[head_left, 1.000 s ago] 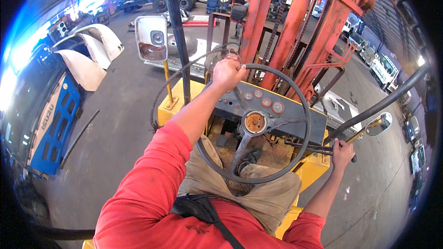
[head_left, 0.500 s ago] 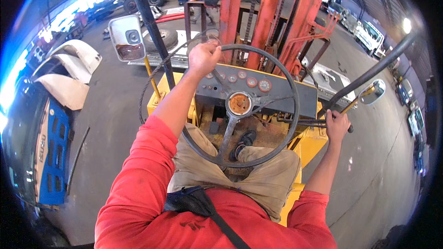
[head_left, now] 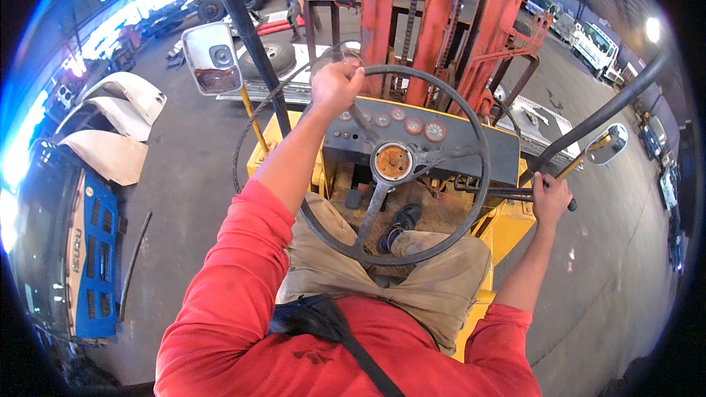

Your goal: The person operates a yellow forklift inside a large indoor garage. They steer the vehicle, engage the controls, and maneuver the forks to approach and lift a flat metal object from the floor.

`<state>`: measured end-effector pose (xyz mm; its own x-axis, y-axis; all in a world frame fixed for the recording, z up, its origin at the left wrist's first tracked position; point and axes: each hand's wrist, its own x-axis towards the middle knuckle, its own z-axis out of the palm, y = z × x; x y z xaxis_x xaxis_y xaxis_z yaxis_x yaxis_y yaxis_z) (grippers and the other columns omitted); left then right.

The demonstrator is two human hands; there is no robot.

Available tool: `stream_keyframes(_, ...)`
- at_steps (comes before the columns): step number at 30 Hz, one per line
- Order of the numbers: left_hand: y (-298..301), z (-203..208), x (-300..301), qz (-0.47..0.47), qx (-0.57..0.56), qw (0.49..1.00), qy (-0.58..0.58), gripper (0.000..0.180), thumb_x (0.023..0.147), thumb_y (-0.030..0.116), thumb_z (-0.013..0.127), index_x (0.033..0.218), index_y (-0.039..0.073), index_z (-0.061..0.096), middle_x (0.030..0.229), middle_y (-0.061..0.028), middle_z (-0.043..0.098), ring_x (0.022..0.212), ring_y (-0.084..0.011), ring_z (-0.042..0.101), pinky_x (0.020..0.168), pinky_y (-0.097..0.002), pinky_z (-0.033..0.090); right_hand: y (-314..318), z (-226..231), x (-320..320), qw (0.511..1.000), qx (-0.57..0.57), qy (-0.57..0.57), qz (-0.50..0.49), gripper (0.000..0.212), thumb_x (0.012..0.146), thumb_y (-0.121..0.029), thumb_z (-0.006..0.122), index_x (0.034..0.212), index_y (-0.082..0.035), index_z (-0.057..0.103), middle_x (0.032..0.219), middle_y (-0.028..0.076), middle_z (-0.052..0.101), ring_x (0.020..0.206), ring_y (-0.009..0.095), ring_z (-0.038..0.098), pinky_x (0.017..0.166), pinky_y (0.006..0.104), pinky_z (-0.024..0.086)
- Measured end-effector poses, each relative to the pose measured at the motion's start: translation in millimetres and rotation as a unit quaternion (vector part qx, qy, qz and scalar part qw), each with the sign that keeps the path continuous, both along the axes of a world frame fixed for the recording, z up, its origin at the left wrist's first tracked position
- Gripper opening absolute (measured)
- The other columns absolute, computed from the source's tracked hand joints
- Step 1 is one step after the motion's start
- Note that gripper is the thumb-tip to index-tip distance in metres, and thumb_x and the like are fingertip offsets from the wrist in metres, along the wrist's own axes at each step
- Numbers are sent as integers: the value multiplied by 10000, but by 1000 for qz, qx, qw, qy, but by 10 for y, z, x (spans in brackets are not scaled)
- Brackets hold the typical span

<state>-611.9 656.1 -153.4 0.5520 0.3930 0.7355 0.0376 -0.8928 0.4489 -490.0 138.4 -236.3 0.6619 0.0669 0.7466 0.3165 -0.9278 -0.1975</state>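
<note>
My left hand [head_left: 337, 90] is closed round the upper left rim of the black steering wheel [head_left: 485, 151]. The wheel has a rusty round hub [head_left: 392, 162] and three spokes. Out to the right, my right hand [head_left: 551, 198] is wrapped round a dark control lever [head_left: 507, 192], whose knob end shows just past the fingers. Behind the wheel is a grey dashboard [head_left: 471, 149] with several round gauges. My shoe [head_left: 404, 220] rests on the worn floor plate below.
Ahead rises a red forklift mast [head_left: 439, 26] with chains. Mirrors [head_left: 211, 59] stand at both sides. On the left are white curved panels [head_left: 121, 140] and a blue truck front [head_left: 95, 250]. A person [head_left: 297, 0] stands beyond the mast; parked trucks [head_left: 594, 50] line the right.
The whole view has shifted a little, so the cab sits slightly further right. The person in the background shows more fully now. Both hands keep their holds on the wheel and lever.
</note>
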Motion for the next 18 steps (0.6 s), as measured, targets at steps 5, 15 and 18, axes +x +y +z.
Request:
stream_keyframes(5,151,-156,77,-26,6,999,-36,322,907,352,707,834,43,761,926,-199,747,918,-408,710,831,-512,555,91,-151,-14,1000,-8,-1,-7,315,930,-409,732,900,-105,808,840,145,681,957,344,641,885,478,457)
stream_keyframes(15,525,-429,245,-24,28,998,-52,439,929,425,692,744,28,719,807,-202,691,850,-407,678,761,-517,525,381,-381,-112,1000,8,-16,-12,318,937,-395,725,920,-88,808,859,183,664,943,377,630,875,495,455)
stream_keyframes(18,584,-439,264,-37,36,998,-40,425,934,415,692,766,27,732,815,-197,695,861,-403,680,766,-518,522,488,-421,-154,1000,8,3,-27,318,937,-391,725,922,-84,808,864,194,663,948,388,627,889,496,455)
